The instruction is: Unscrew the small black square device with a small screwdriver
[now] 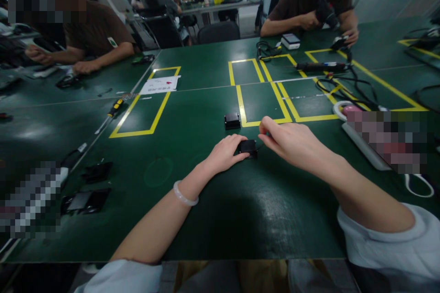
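Observation:
My left hand [227, 152], with a pale bracelet on its wrist, grips a small black box [248, 147] between thumb and fingers on the green tabletop. Just to the right of it, my right hand [283, 136] is closed in a pinch, slightly raised above the table. A thin dark line runs from the box towards those fingertips; what they hold is too small to make out. Just beyond my left hand sits a second small black box [232, 121], touched by neither hand.
Yellow tape rectangles [266, 124] mark the green table [199, 219]. A screwdriver [116, 108] and black parts [85, 201] lie left; cables [360, 89] and a pink object [378, 132] lie right. Across the table, a co-worker holds a power drill [326, 13]; another sits far left.

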{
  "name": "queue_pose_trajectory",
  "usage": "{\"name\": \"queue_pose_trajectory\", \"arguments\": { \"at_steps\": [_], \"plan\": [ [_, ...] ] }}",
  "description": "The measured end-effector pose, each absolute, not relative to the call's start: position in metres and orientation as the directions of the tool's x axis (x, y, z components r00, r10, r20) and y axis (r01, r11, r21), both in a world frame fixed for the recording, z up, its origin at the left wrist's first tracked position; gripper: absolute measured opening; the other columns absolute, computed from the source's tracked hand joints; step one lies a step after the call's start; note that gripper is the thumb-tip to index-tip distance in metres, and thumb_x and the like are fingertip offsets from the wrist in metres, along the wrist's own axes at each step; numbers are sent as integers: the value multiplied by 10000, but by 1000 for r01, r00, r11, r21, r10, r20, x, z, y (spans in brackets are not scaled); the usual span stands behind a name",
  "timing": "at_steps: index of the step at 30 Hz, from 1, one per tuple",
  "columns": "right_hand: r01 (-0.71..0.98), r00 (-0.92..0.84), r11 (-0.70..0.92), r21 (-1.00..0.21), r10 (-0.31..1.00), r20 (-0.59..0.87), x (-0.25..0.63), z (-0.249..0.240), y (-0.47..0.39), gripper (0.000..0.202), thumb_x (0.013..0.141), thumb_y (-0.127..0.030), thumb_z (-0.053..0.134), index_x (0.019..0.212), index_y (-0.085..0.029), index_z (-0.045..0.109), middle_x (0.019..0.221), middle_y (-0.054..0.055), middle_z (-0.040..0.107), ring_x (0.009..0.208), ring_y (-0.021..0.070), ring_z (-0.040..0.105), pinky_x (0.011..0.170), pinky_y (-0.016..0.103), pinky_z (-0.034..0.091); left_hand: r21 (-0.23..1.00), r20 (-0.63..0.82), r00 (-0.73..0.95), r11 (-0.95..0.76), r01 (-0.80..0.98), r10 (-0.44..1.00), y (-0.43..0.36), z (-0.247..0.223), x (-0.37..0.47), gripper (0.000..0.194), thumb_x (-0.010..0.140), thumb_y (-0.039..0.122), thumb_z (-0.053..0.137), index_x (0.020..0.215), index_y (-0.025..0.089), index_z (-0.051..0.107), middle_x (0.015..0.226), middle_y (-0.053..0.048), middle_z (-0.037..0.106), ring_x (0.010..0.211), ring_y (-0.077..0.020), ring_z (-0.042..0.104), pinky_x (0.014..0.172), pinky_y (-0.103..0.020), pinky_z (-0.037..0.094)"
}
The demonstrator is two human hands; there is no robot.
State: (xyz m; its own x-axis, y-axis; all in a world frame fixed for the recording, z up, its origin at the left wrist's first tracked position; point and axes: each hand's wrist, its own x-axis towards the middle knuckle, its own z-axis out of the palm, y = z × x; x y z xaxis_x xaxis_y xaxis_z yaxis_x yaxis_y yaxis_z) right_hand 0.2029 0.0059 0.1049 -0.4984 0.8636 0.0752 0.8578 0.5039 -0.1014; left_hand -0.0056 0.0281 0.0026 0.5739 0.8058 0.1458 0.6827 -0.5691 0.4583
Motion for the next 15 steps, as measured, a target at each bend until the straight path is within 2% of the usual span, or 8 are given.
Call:
{"name": "queue_pose_trajectory", "arguments": {
  "at_steps": [8, 15],
  "plan": [
    [842, -514, 523, -131, 852, 100, 205, 106, 6, 178, 920, -286, 372, 1043, -190, 458, 780, 30, 641, 622, 171, 570, 508, 260, 249, 454, 147, 572, -569, 686, 807, 27, 4, -5, 368, 878, 418, 582, 1168, 208, 497, 1097, -69, 591, 1004, -243, 571, 862, -388, 471],
    [858, -492, 499, -121, 867, 83, 203, 106, 5, 245, 948, -408, 360, 1013, -198, 468, 758, 30, 649, 641, 190, 592, 511, 265, 241, 453, 149, 575, -573, 683, 804, 28, 3, -5, 380, 875, 414, 588, 1184, 209, 507, 1093, -63, 591, 1006, -236, 570, 880, -390, 468]
  ]
}}
